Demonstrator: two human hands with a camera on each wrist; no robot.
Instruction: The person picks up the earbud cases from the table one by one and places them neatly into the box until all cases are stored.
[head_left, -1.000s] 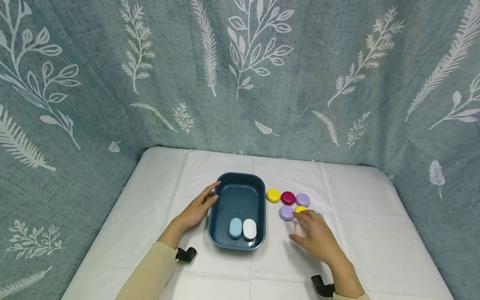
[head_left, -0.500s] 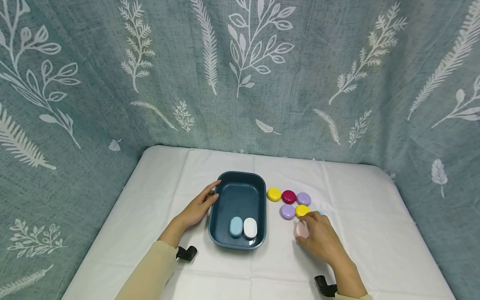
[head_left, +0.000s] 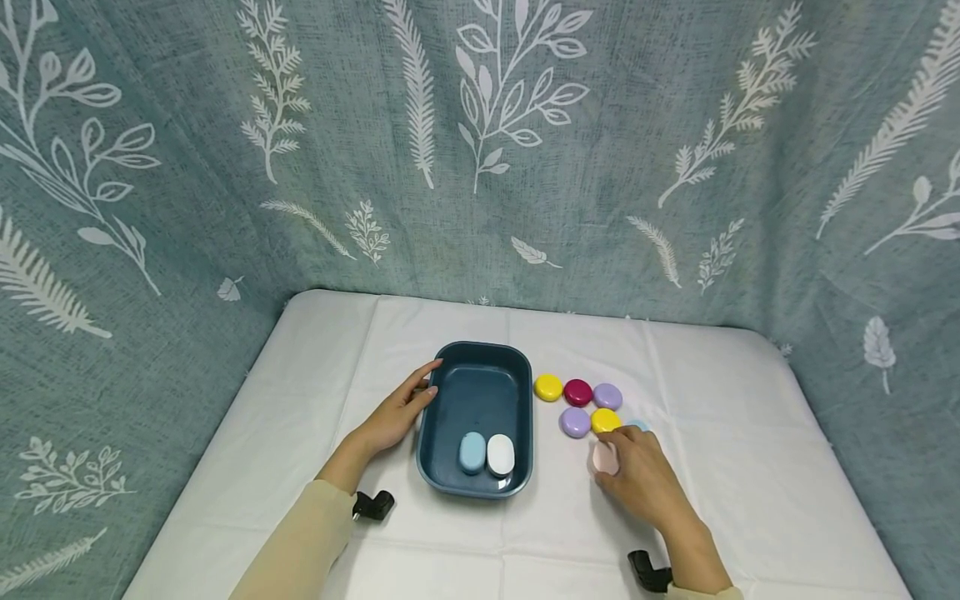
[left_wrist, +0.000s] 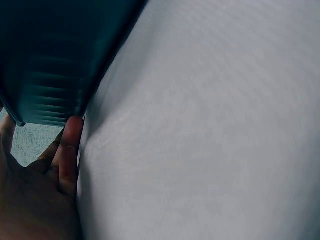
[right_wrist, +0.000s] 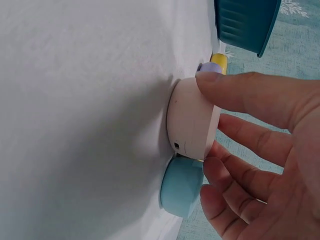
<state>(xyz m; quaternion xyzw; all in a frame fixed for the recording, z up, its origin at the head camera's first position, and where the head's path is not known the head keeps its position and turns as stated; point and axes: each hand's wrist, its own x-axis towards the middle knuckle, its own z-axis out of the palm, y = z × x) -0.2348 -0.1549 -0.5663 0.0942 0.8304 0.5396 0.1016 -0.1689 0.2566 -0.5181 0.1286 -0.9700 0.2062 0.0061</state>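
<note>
My left hand point(head_left: 393, 417) rests its fingers against the left side of a dark blue rectangular bin point(head_left: 480, 497). In the left wrist view, fingertips point(left_wrist: 74, 131) touch the bin's ribbed outer wall point(left_wrist: 50, 92). A light blue oval case point(head_left: 472, 454) and a white oval case point(head_left: 500, 456) lie inside, at the near end. On the right, my right hand point(head_left: 643, 475) pinches a pale pink round case point(right_wrist: 191, 120) between thumb and fingers, low over the white cloth. A light blue round case point(right_wrist: 181, 187) sits beside it, mostly hidden by the hand in the head view.
Right of the bin lie two yellow cases point(head_left: 548, 387), a dark red case point(head_left: 578, 392) and two lilac cases point(head_left: 576, 422), all round. White cloth point(head_left: 420, 550) covers the table. A leaf-patterned curtain point(head_left: 420, 250) hangs behind.
My right hand has shifted slightly right and brought its thumb and fingers in around the pale pink case. The left hand and the bin keep their places.
</note>
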